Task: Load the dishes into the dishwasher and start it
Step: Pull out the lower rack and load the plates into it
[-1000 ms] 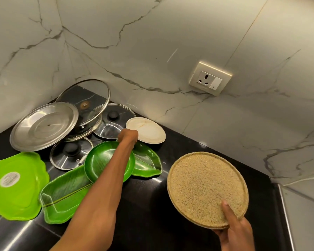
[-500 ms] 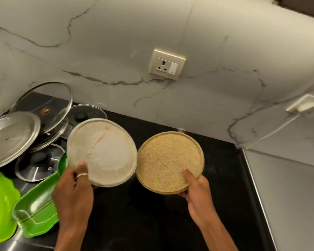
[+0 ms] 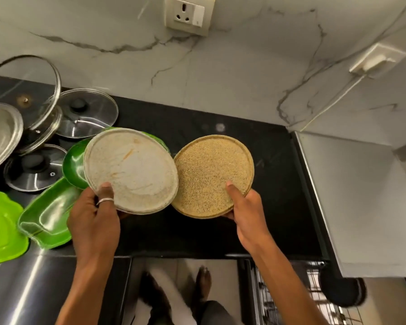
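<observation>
- Bright green plate (image 3: pixel 0 231): lies at the far left edge of the black counter (image 3: pixel 279 184).
- Steel plate (image 3: pixel 0 134): sits behind the bright green plate, cut off by the frame edge.
- Large glass lid (image 3: pixel 21 99): leans tilted against the marble wall, with its lower rim behind the steel plate.
- Two smaller lids with black knobs: one (image 3: pixel 34 168) lies flat in front of the steel plate, and the other (image 3: pixel 87 113) lies near the wall.
- Green leaf-shaped tray (image 3: pixel 47 214): lies on the counter, just left of the left hand.
- Round green bowl (image 3: pixel 74 165): partly hidden behind the white plate.
- Left hand (image 3: pixel 94 214): grips the white plate (image 3: pixel 131 170) at its near rim, with the ringed thumb on the top face and the fingers underneath.
- White plate: held tilted above the counter, with orange smears on its face. Its right edge overlaps the left edge of the tan plate (image 3: pixel 212 175) in this view; contact cannot be confirmed.
- Right hand (image 3: pixel 249 207): grips the tan plate at its near rim, with the thumb pressed on the speckled top face and the fingers below.
- Tan plate: held above the middle of the counter.
- Wall socket (image 3: pixel 189 12): mounted on the wall above both plates.
- Wire rack (image 3: pixel 263 289): visible below the counter edge, at lower right.
</observation>
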The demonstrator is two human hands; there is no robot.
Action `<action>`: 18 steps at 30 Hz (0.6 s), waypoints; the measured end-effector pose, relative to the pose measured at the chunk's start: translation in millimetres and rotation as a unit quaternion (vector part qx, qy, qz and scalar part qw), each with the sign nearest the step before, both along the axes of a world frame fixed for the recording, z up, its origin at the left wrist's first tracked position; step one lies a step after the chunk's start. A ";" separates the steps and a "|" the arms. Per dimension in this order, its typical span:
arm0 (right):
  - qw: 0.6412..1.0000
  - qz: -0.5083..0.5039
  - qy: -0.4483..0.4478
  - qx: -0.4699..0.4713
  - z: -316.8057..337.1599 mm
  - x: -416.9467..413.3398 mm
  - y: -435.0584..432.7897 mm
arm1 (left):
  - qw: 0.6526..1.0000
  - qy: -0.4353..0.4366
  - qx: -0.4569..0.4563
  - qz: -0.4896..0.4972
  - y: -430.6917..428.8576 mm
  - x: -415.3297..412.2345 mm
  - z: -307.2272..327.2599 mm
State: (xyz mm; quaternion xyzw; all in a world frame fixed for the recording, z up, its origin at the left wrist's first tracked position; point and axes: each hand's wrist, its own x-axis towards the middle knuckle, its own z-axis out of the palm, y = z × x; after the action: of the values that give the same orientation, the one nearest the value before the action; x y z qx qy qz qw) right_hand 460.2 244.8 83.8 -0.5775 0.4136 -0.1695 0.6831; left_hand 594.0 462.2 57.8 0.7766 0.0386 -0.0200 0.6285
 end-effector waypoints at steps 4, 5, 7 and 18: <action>1.000 -0.019 -0.004 0.001 3.0 -37.0 0.2 | 0.999 0.028 -0.041 -0.022 -5.6 -33.4 6.7; 1.000 -0.022 -0.006 0.000 4.5 -45.4 -0.4 | 0.998 0.035 -0.044 -0.025 -6.1 -41.4 8.1; 1.000 -0.025 -0.016 -0.007 8.1 -67.8 -2.7 | 0.997 0.038 -0.051 -0.039 -10.6 -62.4 14.6; 0.996 -0.031 0.007 -0.083 -10.5 -292.4 -41.2 | 0.994 0.010 -0.027 -0.109 -61.4 -278.9 21.8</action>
State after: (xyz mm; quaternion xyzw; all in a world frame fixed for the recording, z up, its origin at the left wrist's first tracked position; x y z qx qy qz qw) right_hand 167.8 203.6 73.3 -0.6202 0.4204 -0.2207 0.6244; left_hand 315.1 400.8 79.6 0.7587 -0.0406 -0.0971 0.6429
